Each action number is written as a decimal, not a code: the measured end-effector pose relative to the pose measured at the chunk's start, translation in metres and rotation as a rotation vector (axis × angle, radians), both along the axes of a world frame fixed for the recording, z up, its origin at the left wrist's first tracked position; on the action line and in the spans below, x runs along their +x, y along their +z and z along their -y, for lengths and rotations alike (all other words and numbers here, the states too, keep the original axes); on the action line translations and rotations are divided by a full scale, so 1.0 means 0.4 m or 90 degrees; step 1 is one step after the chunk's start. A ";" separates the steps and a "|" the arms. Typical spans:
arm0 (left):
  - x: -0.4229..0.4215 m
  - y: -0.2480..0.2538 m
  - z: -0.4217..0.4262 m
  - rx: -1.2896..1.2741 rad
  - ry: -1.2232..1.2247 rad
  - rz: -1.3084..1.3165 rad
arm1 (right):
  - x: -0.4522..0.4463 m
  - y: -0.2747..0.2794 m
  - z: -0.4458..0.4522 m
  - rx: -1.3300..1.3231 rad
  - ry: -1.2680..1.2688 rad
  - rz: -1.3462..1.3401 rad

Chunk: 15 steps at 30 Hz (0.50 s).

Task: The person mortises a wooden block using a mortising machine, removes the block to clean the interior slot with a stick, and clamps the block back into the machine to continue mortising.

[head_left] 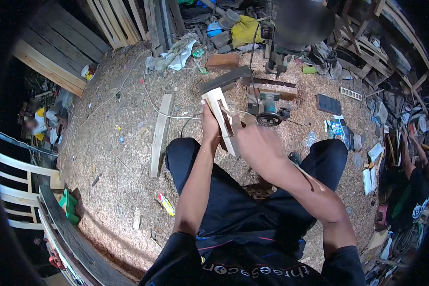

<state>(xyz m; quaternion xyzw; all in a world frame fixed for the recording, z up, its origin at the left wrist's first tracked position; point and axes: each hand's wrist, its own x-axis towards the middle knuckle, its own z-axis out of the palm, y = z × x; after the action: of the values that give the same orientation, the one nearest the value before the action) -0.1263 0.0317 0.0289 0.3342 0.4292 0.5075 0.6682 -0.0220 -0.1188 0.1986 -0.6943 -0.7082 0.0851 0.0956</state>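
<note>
My left hand (209,123) is wrapped round the left side of a pale wooden piece (215,102), which stands tilted between my knees. A long dark slot runs along the face of the wood. My right hand (258,143) is closed in a fist at the right of the piece, close to its lower part. What it holds is hidden and blurred. Just beyond my right hand, a power tool (270,114) with a round black part rests on the ground.
A pale board (161,136) lies left of my knees. Dark and brown wood blocks (223,60) lie ahead, with a power strip (351,94) at the right. A cable crosses the shavings. Other people are at the far left and right edges.
</note>
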 end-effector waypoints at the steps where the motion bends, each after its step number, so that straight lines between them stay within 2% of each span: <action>1: -0.008 0.003 0.004 -0.009 -0.025 -0.050 | -0.002 -0.005 0.002 0.008 0.001 0.010; 3: -0.021 0.012 -0.002 -0.012 -0.045 0.104 | 0.003 -0.010 0.018 -0.039 0.031 -0.007; 4: 0.000 0.048 0.006 -0.078 0.037 0.064 | 0.007 -0.011 0.026 -0.061 0.045 -0.016; 7: 0.000 0.021 -0.011 -0.070 0.038 0.062 | 0.035 0.015 0.014 -0.065 0.071 -0.036; 8: -0.042 -0.007 -0.013 -0.058 -0.117 0.081 | 0.040 0.028 0.003 -0.046 0.054 -0.054; 11: 0.003 -0.019 -0.018 -0.111 -0.009 0.129 | 0.022 0.045 -0.028 0.001 0.000 -0.079; 15: 0.022 0.010 0.005 -0.121 0.063 0.141 | -0.020 -0.040 -0.046 0.024 -0.036 -0.054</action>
<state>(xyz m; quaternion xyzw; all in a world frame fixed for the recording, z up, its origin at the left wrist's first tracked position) -0.1175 0.0295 0.0327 0.1899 0.4152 0.5302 0.7144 -0.0300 -0.1003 0.1824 -0.7078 -0.6853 0.0983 0.1407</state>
